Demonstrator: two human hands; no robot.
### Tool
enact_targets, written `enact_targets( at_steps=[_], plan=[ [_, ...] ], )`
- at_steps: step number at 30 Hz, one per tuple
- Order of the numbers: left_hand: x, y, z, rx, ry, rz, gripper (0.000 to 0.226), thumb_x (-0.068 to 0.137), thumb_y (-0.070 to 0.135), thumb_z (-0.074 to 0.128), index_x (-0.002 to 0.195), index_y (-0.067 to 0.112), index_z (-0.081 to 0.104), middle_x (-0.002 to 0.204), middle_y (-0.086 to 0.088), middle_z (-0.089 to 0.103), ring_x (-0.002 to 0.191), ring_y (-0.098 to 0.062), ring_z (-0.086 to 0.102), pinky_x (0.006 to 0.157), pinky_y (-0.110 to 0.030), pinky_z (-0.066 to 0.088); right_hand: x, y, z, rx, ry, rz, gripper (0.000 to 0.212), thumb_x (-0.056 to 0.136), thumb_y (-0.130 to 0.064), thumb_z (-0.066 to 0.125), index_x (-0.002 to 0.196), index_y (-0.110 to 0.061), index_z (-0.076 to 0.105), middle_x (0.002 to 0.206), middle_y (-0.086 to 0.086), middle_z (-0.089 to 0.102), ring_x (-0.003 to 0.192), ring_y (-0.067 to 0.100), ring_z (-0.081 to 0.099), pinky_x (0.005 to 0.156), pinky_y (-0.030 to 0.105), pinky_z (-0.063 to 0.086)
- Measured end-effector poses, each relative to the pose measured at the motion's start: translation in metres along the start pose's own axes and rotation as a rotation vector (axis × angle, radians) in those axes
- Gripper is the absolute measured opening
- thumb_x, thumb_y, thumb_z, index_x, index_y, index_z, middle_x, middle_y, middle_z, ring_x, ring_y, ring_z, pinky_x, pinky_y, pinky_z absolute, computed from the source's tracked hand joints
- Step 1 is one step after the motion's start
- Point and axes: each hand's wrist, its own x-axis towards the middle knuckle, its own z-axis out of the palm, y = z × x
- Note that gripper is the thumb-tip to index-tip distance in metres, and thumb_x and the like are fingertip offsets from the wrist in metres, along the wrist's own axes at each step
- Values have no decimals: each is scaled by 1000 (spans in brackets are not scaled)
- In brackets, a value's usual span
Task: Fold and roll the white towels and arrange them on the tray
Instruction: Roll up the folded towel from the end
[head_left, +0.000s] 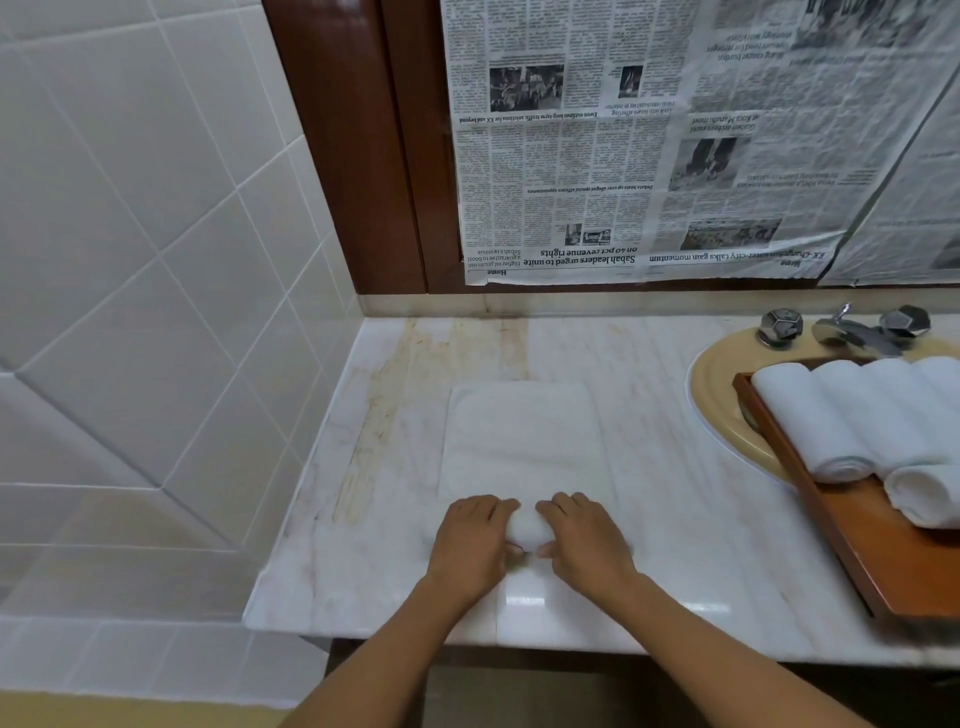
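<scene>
A folded white towel lies flat on the marble counter, its near end turned up into a small roll. My left hand and my right hand sit side by side on that roll, fingers curled over its top and thumbs tucked at its near side. At the right, a wooden tray rests over the sink and carries several rolled white towels, with one more roll lying in front of them.
The yellow sink rim and chrome taps are at the back right. Newspaper covers the mirror behind the counter. Tiled wall stands on the left. The counter's front edge runs just below my wrists.
</scene>
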Motion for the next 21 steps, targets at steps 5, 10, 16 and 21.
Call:
enact_targets(
  at_steps=[5,10,16,21],
  plan=[
    [-11,6,-12,-57,-117,-31,54,93,48,55,138,20,48,135,2,57,117,-17,54,102,-28,35,-17,-8,-13,150,-50,92,41,91,-31,66,129,-31,49,110,-4,64,94,14,56,79,26,47],
    [2,2,-20,-98,-366,-108,48,93,48,55,133,20,53,134,-4,49,117,-22,50,96,-32,40,-7,-5,-16,382,-257,207,29,89,-35,68,116,-35,56,117,-2,63,94,16,57,78,23,45],
    [7,13,-18,-37,50,-167,30,86,38,69,113,25,65,120,6,54,106,-15,52,88,-26,46,1,-18,-4,-35,88,236,28,86,-26,70,112,-24,59,109,0,55,98,19,50,76,29,40],
    [-28,11,18,-20,288,80,25,67,26,86,87,17,75,95,-1,69,86,-18,62,73,-33,51,-28,-27,23,-50,283,72,38,50,-9,83,80,-19,62,77,-1,54,66,19,50,57,28,42]
  ],
)
